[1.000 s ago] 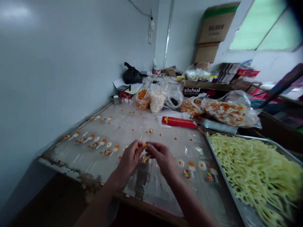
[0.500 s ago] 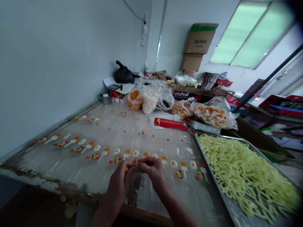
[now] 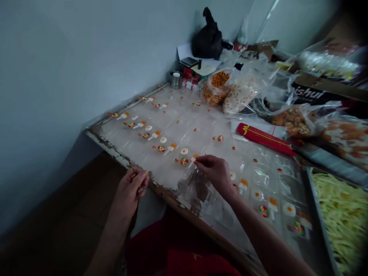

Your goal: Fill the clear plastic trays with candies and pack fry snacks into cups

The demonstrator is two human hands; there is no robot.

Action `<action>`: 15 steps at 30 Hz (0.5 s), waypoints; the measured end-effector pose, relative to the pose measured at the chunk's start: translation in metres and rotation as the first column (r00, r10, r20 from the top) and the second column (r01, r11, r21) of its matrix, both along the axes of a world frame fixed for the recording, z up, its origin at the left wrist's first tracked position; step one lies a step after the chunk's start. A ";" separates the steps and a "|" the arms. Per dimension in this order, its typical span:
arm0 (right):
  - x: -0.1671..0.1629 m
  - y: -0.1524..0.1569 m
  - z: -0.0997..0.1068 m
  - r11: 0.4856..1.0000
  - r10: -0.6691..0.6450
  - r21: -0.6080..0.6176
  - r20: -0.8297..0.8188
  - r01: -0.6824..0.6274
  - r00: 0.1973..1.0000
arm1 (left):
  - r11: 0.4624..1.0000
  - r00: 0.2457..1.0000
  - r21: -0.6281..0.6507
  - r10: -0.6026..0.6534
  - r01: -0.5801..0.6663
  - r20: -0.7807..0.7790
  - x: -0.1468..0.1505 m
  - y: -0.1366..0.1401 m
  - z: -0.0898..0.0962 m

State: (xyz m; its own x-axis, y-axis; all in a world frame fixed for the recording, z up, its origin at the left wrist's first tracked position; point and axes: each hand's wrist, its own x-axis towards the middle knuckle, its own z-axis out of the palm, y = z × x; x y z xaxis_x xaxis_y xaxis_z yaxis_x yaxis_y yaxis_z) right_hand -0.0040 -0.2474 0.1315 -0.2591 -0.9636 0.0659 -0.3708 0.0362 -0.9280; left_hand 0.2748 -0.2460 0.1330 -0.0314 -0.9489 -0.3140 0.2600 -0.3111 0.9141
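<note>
The left hand (image 3: 133, 184) is curled around what look like small orange bits (image 3: 132, 176), far to the left of the red pack (image 3: 266, 138) and nearer the person. The right hand (image 3: 214, 172) is closer, on the near left side of the red pack. Its thumb and finger meet at an orange and white piece (image 3: 193, 160) on the table (image 3: 129, 147) — too small and dim to tell if that grip has hold of it. A round red and green piece (image 3: 184, 161) lies just beside, a bit farther from the red pack. These bits look very light and maybe rubbery, so easy to drop. The thin white end might bend — best pinch the wide orange end.
</note>
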 end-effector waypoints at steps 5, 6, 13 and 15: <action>0.021 -0.020 0.000 0.967 0.139 -0.164 -0.312 -0.197 0.940 | 0.997 0.996 0.017 -0.073 0.075 -0.059 -0.011 -0.004 -0.001; 0.016 -0.023 0.004 0.960 0.133 -0.187 -0.345 -0.207 0.929 | 0.996 0.993 0.017 -0.090 0.092 -0.072 -0.012 -0.006 -0.001; -0.055 0.006 0.028 0.980 -0.182 -0.114 -0.193 0.162 0.964 | 0.973 0.971 0.005 -0.230 0.231 -0.065 -0.026 -0.014 -0.003; -0.051 0.027 0.021 0.994 -0.076 -0.092 -0.288 0.051 0.955 | 0.961 0.958 -0.001 -0.274 0.275 -0.089 -0.041 -0.013 -0.002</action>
State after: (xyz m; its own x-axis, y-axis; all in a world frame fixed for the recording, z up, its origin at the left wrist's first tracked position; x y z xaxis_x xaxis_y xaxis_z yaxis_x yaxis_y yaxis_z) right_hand -0.0553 -0.2205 0.1521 -0.2769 -0.9338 0.2266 -0.6247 -0.0042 -0.7809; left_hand 0.2336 -0.2586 0.1310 -0.3182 -0.8961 -0.3094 0.2418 -0.3923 0.8875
